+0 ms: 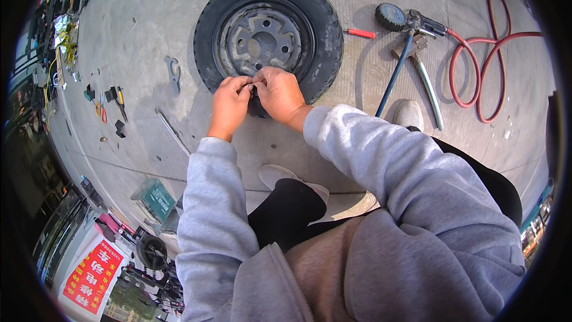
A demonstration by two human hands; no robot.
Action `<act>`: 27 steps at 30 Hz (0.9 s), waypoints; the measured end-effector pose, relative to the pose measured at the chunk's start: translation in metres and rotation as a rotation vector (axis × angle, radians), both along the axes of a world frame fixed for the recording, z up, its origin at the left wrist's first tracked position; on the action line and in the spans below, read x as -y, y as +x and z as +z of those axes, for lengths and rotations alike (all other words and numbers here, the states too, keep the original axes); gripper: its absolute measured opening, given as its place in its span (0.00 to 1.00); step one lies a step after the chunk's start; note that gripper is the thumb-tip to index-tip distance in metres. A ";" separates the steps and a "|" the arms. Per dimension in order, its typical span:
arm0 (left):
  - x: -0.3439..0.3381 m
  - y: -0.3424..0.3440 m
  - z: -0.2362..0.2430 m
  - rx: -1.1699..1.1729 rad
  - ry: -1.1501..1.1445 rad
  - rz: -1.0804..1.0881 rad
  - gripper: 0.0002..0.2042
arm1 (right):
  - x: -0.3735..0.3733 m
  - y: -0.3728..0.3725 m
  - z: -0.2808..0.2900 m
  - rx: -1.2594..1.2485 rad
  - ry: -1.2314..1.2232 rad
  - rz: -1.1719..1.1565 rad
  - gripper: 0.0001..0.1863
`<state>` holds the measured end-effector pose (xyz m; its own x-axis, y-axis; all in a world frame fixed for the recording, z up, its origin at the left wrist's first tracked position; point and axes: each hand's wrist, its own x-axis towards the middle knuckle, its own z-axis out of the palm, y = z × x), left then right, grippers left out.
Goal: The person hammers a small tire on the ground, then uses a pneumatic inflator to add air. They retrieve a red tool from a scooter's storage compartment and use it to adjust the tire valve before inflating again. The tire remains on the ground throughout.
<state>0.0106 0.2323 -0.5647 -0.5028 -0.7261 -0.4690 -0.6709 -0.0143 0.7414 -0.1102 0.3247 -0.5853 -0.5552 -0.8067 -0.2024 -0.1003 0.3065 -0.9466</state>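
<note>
A black tyre (322, 36) lies flat on the concrete, with a grey, worn steel wheel (280, 48) inside it. At the near edge of the rim, my left hand (232, 101) and my right hand (277, 95) meet with fingertips closed together. Both seem to pinch something small, too hidden by the fingers to make out. The near part of the tyre is partly covered by my hands. A flat grey metal tool (173, 74) lies left of the tyre, and a red-handled tool (360, 33) lies just to its right.
An inflator gauge (391, 16) with a red hose (459, 83) and a mallet-like tool (430, 92) lie at right. A metal bar (173, 131), scattered pliers (121, 101) and a teal box (152, 200) are at left. My shoe (409, 114) is near the hose.
</note>
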 end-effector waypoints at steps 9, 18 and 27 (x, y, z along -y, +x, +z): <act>0.000 0.005 -0.003 0.010 -0.154 -0.143 0.07 | 0.011 -0.014 0.001 0.630 0.202 0.042 0.07; 0.003 0.005 0.002 -0.056 0.105 -0.094 0.16 | 0.036 -0.049 0.001 0.380 0.292 0.433 0.12; -0.018 -0.019 0.008 0.046 -0.220 0.041 0.14 | 0.036 -0.038 -0.004 0.482 0.301 0.325 0.06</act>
<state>-0.0084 0.2507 -0.5564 -0.4529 -0.8326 -0.3188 -0.7060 0.1165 0.6985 -0.1485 0.2889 -0.5895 -0.0831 -0.7873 -0.6110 0.1820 0.5908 -0.7860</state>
